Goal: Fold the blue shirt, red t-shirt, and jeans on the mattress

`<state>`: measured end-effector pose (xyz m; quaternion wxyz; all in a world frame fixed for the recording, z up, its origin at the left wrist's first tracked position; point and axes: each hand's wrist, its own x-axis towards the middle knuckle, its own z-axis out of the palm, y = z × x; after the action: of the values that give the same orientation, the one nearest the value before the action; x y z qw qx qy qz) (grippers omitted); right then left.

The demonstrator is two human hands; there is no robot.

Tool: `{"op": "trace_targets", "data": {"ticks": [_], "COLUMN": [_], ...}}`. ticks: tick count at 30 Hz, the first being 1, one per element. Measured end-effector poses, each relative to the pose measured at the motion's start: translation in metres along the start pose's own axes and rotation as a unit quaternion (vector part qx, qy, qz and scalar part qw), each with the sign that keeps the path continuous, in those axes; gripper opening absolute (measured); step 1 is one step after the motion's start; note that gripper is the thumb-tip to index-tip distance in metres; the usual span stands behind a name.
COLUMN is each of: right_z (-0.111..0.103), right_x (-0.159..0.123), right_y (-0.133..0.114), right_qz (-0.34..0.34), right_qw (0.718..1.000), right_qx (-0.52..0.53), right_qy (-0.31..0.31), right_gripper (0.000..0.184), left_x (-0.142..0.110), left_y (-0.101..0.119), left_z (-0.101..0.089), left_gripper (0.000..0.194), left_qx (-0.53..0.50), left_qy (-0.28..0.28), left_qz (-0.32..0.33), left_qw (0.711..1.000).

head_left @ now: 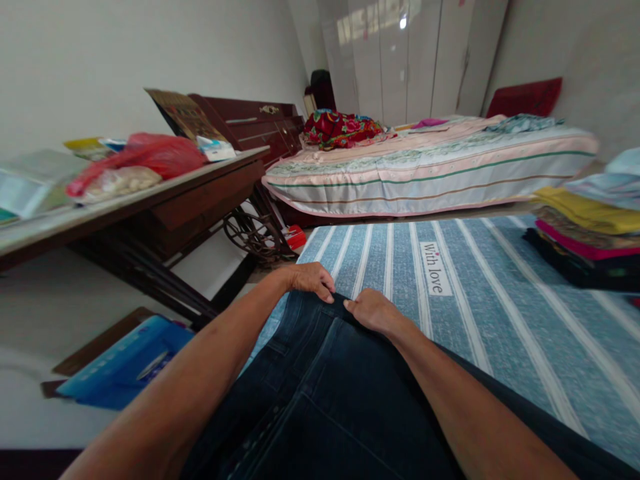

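A pair of dark blue jeans [345, 387] stretches across the bottom middle, its far edge lying over a blue-and-white striped sheet [390, 253]. My left hand [313, 280] is closed on the far edge of the jeans, thumb on top. Close to its right, my right hand [371, 310] pinches the same edge. A small gap separates the two thumbs. Seams and belt loops show on the left part of the jeans, and one leg runs off toward the lower right. The near end of the jeans leaves the frame at the bottom.
Folded clothes [590, 227] are stacked on the sheet at the right. Left stands a sewing-machine table [220, 175] bearing a red plastic bag [165, 155], with a blue box [130, 363] below. A bed [425, 170] and a wardrobe [395, 73] are behind.
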<state>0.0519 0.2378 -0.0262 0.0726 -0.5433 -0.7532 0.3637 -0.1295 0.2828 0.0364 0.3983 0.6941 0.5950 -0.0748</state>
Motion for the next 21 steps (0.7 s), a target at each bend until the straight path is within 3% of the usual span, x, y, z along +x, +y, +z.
{"op": "trace_targets", "data": {"ticks": [11,21], "right_z": [-0.004,-0.01], "right_x": [0.005,-0.002], "right_y": [0.009,0.005], "right_qz": [-0.03,0.004], "right_qw": [0.999,0.999], "right_qx": [-0.017,-0.031], "right_qy": [-0.012,-0.013], "right_gripper": [0.042,0.039], "left_x": [0.014,0.018], "left_y": [-0.012,-0.017], "left_z": [0.012,0.01], "left_gripper": [0.026,0.03], "left_qx": [-0.002,-0.035], "left_qy": [0.034,0.025], "left_qz": [0.003,0.005], "left_qw": [0.999,0.999]}}
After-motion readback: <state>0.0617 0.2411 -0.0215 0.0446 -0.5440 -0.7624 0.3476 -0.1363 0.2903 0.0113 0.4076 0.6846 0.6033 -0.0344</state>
